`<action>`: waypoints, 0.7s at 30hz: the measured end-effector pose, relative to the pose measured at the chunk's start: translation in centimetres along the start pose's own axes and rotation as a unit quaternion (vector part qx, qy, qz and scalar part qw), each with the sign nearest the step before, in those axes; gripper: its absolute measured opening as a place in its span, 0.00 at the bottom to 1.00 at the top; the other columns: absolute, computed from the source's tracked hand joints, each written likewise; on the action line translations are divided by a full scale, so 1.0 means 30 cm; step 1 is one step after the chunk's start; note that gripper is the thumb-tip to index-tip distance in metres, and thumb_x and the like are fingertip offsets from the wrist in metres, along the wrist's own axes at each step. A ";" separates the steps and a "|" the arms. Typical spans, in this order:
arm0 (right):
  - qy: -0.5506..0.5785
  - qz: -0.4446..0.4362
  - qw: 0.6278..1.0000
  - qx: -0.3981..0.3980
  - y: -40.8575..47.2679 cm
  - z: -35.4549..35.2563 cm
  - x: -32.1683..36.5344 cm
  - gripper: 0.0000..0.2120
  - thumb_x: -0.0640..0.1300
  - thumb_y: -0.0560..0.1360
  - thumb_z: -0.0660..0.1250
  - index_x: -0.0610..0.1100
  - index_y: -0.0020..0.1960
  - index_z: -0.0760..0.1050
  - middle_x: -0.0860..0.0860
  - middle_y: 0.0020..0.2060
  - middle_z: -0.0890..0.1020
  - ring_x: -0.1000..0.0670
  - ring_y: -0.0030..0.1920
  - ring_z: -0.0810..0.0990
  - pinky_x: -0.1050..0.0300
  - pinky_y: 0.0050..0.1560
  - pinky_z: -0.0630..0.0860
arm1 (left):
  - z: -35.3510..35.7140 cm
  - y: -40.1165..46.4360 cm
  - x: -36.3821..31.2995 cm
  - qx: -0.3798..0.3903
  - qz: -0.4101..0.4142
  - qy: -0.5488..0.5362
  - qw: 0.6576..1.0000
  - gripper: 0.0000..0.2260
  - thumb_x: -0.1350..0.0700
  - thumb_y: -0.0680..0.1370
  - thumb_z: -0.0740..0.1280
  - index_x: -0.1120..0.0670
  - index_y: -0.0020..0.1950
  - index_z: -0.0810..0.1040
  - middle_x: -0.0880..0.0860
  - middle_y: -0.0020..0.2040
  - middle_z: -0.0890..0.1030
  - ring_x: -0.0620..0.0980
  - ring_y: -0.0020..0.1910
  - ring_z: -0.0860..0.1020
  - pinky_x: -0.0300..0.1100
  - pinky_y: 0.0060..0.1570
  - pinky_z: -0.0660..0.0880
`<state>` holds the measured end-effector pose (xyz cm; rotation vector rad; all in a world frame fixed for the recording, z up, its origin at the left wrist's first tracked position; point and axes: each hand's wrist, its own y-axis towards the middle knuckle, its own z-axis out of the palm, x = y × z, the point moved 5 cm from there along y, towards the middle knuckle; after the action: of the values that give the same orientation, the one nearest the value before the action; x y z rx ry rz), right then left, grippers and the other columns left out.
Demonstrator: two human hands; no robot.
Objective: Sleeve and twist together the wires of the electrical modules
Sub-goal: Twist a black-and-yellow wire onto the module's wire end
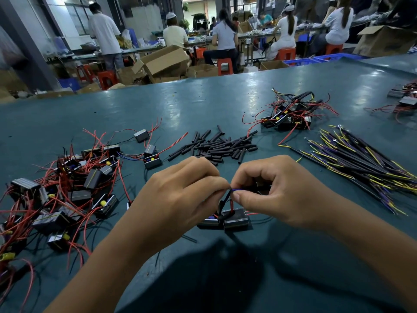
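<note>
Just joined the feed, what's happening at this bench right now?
A person's left hand and right hand pinch thin wires rising from two black modules on the green table. Loose black sleeves lie just beyond; more modules are piled left, and striped wires right.

Overhead light leaves pale glare patches on the teal counter point(203, 105). A dark shadow pools near the bottom edge. Wide-angle distortion bends the edges; the background is soft.
</note>
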<state>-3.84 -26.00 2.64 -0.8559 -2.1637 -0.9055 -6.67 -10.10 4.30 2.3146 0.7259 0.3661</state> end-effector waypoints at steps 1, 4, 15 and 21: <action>0.001 0.003 1.000 0.000 0.000 0.000 -0.001 0.04 0.43 0.73 0.70 0.46 0.39 0.79 0.57 0.27 0.77 0.60 0.27 0.70 0.72 0.32 0.65 | 0.001 0.001 -0.001 0.004 0.003 0.005 1.000 0.05 0.61 0.80 0.68 0.60 0.48 0.84 0.55 0.44 0.79 0.54 0.41 0.78 0.48 0.40 0.75; 0.000 0.005 1.000 0.004 -0.001 0.003 0.000 0.04 0.43 0.73 0.70 0.46 0.39 0.79 0.55 0.28 0.78 0.60 0.27 0.70 0.71 0.32 0.65 | 0.006 0.002 0.007 0.027 -0.033 -0.051 0.998 0.06 0.60 0.80 0.67 0.59 0.48 0.82 0.52 0.45 0.78 0.49 0.43 0.75 0.41 0.43 0.73; -0.028 -0.010 1.000 0.003 -0.002 0.009 0.018 0.03 0.45 0.72 0.71 0.48 0.39 0.79 0.55 0.30 0.80 0.56 0.30 0.74 0.65 0.34 0.70 | 0.037 -0.022 0.051 0.096 -0.196 -0.277 0.936 0.04 0.56 0.79 0.67 0.53 0.45 0.79 0.48 0.40 0.76 0.50 0.37 0.74 0.43 0.38 0.71; -0.028 -0.010 1.000 0.002 -0.005 0.009 0.019 0.04 0.45 0.72 0.71 0.48 0.39 0.79 0.54 0.30 0.80 0.55 0.30 0.75 0.63 0.34 0.71 | 0.039 -0.028 0.055 0.122 -0.225 -0.306 0.917 0.04 0.51 0.80 0.67 0.49 0.46 0.78 0.44 0.40 0.75 0.43 0.37 0.73 0.33 0.39 0.68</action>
<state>-4.38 -25.71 2.87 -0.8679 -2.2250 -0.8975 -5.18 -9.22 2.97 2.1992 0.9709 -0.6654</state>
